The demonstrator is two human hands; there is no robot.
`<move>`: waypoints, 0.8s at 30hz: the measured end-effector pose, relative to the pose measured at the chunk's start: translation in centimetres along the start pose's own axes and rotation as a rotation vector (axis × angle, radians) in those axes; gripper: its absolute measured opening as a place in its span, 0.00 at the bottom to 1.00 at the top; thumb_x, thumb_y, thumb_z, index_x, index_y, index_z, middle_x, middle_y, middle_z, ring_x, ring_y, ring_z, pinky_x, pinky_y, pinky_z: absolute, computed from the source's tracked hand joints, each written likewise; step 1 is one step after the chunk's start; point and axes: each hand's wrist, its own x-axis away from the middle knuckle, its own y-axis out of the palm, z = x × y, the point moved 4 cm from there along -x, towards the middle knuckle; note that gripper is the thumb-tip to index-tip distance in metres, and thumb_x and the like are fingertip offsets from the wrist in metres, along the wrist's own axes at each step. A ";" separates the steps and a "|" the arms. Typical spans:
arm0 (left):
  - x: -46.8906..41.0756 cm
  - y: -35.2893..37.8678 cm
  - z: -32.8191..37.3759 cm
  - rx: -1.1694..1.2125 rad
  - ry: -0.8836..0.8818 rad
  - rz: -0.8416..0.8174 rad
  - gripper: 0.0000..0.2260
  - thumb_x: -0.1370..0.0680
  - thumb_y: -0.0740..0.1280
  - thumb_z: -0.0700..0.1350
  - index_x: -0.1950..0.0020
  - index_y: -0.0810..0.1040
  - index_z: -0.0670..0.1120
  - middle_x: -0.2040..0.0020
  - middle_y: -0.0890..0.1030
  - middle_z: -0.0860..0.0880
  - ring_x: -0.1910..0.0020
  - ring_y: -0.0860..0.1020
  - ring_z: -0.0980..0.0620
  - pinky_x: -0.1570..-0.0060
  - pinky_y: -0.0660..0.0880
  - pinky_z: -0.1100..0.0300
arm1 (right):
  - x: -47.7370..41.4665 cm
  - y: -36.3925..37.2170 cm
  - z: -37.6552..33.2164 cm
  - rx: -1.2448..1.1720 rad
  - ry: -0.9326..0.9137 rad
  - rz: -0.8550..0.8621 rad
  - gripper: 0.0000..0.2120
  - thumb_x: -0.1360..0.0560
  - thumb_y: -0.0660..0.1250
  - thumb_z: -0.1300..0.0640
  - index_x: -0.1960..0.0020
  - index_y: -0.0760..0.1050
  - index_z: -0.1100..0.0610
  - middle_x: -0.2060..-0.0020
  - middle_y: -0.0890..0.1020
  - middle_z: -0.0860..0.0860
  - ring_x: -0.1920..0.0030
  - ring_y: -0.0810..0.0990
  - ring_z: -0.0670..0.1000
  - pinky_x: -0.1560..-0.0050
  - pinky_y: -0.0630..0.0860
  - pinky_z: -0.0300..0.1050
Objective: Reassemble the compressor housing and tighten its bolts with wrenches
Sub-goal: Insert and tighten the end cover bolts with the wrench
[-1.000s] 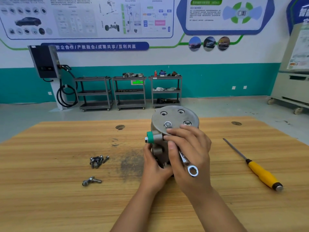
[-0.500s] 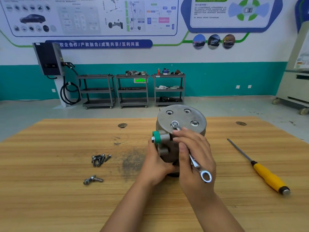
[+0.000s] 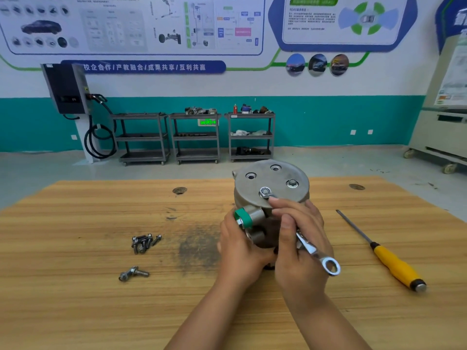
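Here, the right hand (image 3: pixel 300 238) is curled round the shank of a slim silver combination wrench (image 3: pixel 316 251), with the thumb laid along the top and the forefinger stretched forward towards the head. The far end of the wrench sits on a hex-headed steel bolt (image 3: pixel 264 191) at the near edge of the housing's top face. Its ring end pokes out free behind the hand, angled down to the person's right.

The left hand (image 3: pixel 240 246) grips the near left side of the grey cast-metal compressor housing (image 3: pixel 271 183), its fingers wrapped round the body just below a stubby port with a green plastic cap (image 3: pixel 242 218). The housing stands upright on the wooden tabletop (image 3: pixel 75 299), a little right of the middle, with its round flat face tilted towards the camera. On that face a second hex bolt (image 3: pixel 292 183) is seated to the right of the one under the wrench, and two open bolt holes (image 3: pixel 251 176) lie farther back.

Left of the hands, past a dark grimy smudge (image 3: pixel 199 246) on the wood, a small heap of loose steel bolts (image 3: pixel 144 242) lies on the tabletop, and a separate pair of bolts (image 3: pixel 134 273) rests nearer the person. To the right, well apart from the housing, a long screwdriver with a yellow handle (image 3: pixel 396 267) lies slantwise, its tip pointing away. Against the far teal-banded wall stand three grey shelf trolleys (image 3: pixel 194 137) and a wall charger with a coiled black cable (image 3: pixel 67 89).
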 end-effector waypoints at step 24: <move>-0.6 0.0 0.7 0.085 0.010 -0.088 0.41 0.45 0.72 0.60 0.34 0.67 0.51 0.40 0.76 0.49 0.41 0.76 0.48 0.41 0.73 0.46 | -2.7 -1.9 -2.7 -0.151 -0.145 -0.109 0.15 0.19 0.53 0.57 0.53 0.77 0.60 0.48 0.79 0.50 0.43 0.79 0.50 0.40 0.72 0.47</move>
